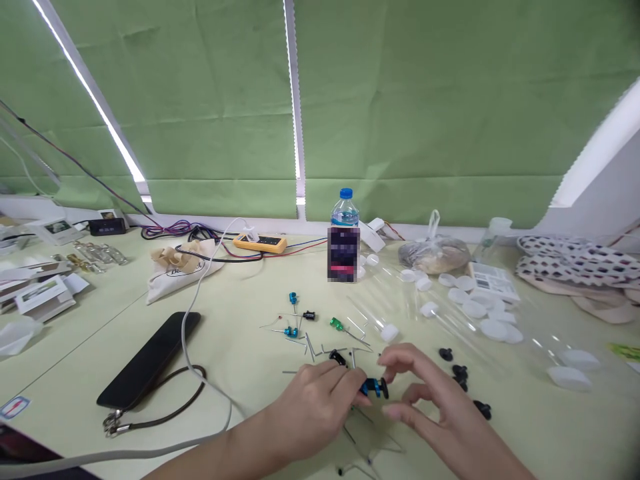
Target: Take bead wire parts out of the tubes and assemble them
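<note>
My left hand (317, 403) pinches a small blue-and-black cylindrical part (371, 387) that ends in a round black disc. Facing that disc, my right hand (435, 403) has thumb and fingers curved apart, with nothing seen between them. Just beyond my left fingers is another black part (339, 359). Farther back lie a green piece on a metal rod (337, 324), a black piece (309, 315) and blue pieces on rods (290, 331). Bent metal rods (310, 345) are scattered around, some beneath my hands. To the right sit several black knob-like caps (460, 372).
A black phone (150, 360) with a strap lies left, crossed by a white cable (186, 333). A blue-capped bottle (345, 212) stands at the back beside a yellow power strip (260, 243). Clear tubes (453, 323) and white caps (500, 330) spread over the right side.
</note>
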A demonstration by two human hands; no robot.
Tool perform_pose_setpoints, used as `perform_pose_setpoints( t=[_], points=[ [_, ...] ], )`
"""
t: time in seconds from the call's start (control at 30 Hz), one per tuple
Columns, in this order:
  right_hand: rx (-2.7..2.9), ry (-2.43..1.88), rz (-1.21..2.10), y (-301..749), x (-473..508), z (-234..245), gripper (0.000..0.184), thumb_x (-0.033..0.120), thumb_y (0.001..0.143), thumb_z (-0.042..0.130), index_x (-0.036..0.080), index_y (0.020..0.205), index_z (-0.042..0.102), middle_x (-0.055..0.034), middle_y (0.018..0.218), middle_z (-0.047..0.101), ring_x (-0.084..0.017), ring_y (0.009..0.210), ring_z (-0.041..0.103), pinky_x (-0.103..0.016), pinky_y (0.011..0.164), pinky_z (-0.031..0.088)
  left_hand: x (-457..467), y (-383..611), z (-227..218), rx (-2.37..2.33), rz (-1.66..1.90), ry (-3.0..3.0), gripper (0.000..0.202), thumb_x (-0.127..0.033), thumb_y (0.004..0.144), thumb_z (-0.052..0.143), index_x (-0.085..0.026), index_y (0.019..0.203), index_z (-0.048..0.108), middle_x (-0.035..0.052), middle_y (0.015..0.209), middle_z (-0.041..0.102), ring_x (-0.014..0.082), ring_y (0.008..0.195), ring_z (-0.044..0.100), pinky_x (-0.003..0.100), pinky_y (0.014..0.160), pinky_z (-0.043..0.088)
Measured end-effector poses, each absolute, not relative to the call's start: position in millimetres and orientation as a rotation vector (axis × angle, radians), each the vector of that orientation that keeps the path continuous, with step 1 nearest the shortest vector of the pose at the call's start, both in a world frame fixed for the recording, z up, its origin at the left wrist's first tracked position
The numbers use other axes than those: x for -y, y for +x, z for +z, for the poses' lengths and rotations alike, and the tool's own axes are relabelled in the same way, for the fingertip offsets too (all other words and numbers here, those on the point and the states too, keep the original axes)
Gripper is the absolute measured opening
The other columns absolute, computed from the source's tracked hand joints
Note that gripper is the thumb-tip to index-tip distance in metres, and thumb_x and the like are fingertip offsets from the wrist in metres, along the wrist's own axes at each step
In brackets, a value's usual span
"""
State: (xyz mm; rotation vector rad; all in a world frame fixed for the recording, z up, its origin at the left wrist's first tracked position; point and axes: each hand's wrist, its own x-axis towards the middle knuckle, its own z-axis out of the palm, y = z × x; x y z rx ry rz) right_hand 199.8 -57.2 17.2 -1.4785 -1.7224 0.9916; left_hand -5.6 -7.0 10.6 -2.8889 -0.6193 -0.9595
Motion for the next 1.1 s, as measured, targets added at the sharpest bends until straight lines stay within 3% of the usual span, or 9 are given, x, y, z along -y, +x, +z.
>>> perform_pose_setpoints(
  t=[0.13,0.2,0.4,0.6,0.7,0.77,0.93,1.03,1.1],
  points=[
    [1.759,-1.516,1.006,196.8,57.9,19.2,0.016,0.039,0.091,0.048,0.024,0.088,0.055,0.0002,0.077,0.057,-0.014,0.059,0.050,-0.026,0.056,0.040,7.8,-4.7,11.7,0.585,-0.961,-2.899,0.014,-0.016,0.094,0.044,-0.011,0.103,0.053,0.0034,0.067,0.061,0.0151,0.057,0.055,0.024,0.047,0.043],
    [1.848,-1.491,1.026,195.6,58.6,20.0,0.038,0.039,0.098,0.032,0.022,0.068,0.049,0.0012,0.063,0.052,-0.015,0.059,0.050,-0.027,0.056,0.037,8.5,-3.9,11.1,0.576,-0.965,-2.920,0.014,-0.016,0.093,0.044,-0.011,0.102,0.054,0.0032,0.067,0.061,0.0148,0.057,0.055,0.024,0.048,0.043],
    [1.814,-1.493,0.922,200.6,55.6,20.7,0.022,0.035,0.083,0.060,0.026,0.100,0.048,-0.0013,0.088,0.055,-0.019,0.078,0.052,-0.028,0.065,0.040,6.1,-1.7,8.5,0.618,-1.049,-2.942,0.018,-0.019,0.096,0.039,-0.012,0.101,0.054,0.0037,0.067,0.062,0.0151,0.056,0.057,0.024,0.049,0.045],
    [1.919,-1.521,0.943,191.0,59.1,26.4,0.038,0.039,0.098,0.027,0.022,0.068,0.042,0.0015,0.066,0.047,-0.015,0.062,0.046,-0.027,0.059,0.036,8.1,-1.5,8.2,0.561,-1.028,-2.927,0.015,-0.019,0.095,0.041,-0.012,0.097,0.054,0.0028,0.066,0.062,0.0154,0.055,0.055,0.025,0.047,0.044],
    [1.932,-1.505,0.897,193.7,57.3,24.2,0.012,0.036,0.090,0.050,0.025,0.091,0.046,-0.0002,0.088,0.052,-0.017,0.075,0.049,-0.027,0.067,0.040,6.9,-1.6,9.0,0.593,-1.056,-2.910,0.018,-0.019,0.096,0.039,-0.012,0.099,0.054,0.0029,0.066,0.062,0.0147,0.055,0.055,0.024,0.048,0.045],
    [1.891,-1.516,0.876,196.3,56.1,22.6,0.028,0.037,0.084,0.057,0.026,0.105,0.043,-0.0018,0.097,0.052,-0.018,0.080,0.050,-0.028,0.070,0.041,6.0,-1.7,9.2,0.606,-1.077,-2.890,0.017,-0.018,0.096,0.039,-0.011,0.101,0.054,0.0029,0.066,0.062,0.0140,0.055,0.055,0.024,0.048,0.045],
    [1.902,-1.541,0.959,194.2,59.7,22.8,0.035,0.040,0.098,0.026,0.023,0.073,0.044,0.0013,0.068,0.049,-0.016,0.065,0.049,-0.027,0.061,0.038,6.6,-1.9,7.2,0.574,-1.016,-2.883,0.017,-0.021,0.095,0.041,-0.012,0.100,0.054,0.0022,0.064,0.060,0.0149,0.054,0.055,0.024,0.046,0.043],
    [1.890,-1.515,0.875,195.7,59.9,21.6,0.010,0.034,0.090,0.048,0.026,0.096,0.049,-0.0013,0.092,0.055,-0.018,0.077,0.052,-0.029,0.071,0.043,5.7,-2.4,7.0,0.599,-1.040,-2.877,0.016,-0.020,0.095,0.041,-0.012,0.099,0.054,0.0021,0.065,0.060,0.0149,0.055,0.055,0.024,0.046,0.044],
    [1.836,-1.504,0.790,197.8,58.7,20.6,0.041,0.033,0.080,0.062,0.029,0.116,0.042,-0.0033,0.107,0.052,-0.019,0.084,0.051,-0.032,0.077,0.043,4.9,-2.5,7.5,0.605,-1.073,-2.867,0.014,-0.018,0.095,0.043,-0.011,0.100,0.054,0.0021,0.066,0.061,0.0149,0.055,0.055,0.025,0.046,0.044]
  ],
)
